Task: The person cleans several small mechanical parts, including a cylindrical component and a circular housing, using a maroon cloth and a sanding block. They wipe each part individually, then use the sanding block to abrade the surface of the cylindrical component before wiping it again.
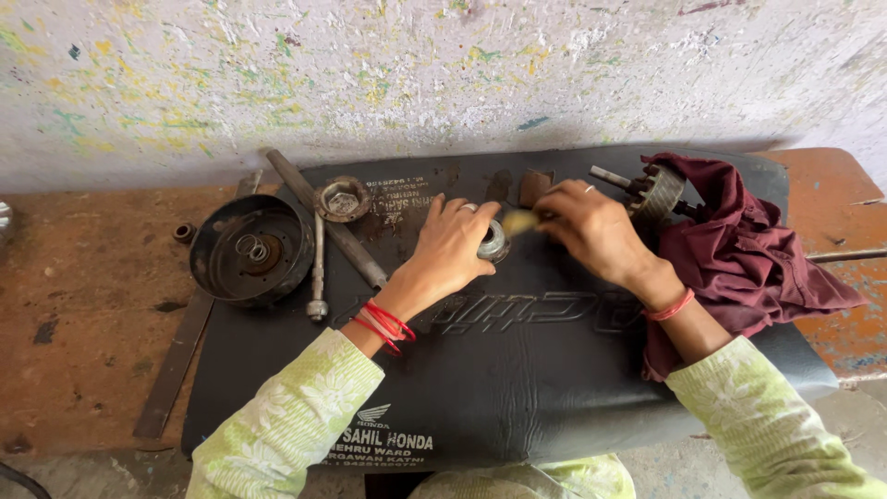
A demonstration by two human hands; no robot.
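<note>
Black padded mat (517, 370) lies nearest. On it the left hand (448, 248) closes its fingers around a small round metal ring (492, 242), opening facing up. The right hand (591, 226) pinches a pale brush (519, 221), lying sideways, tip at the ring. Farther left sits a dark metal drum (249, 249).

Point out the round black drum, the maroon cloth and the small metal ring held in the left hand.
Round black drum (251, 249): head view, on its inner floor.
Maroon cloth (748, 249): head view, on its middle folds.
Small metal ring (494, 242): head view, on its visible rim.
</note>
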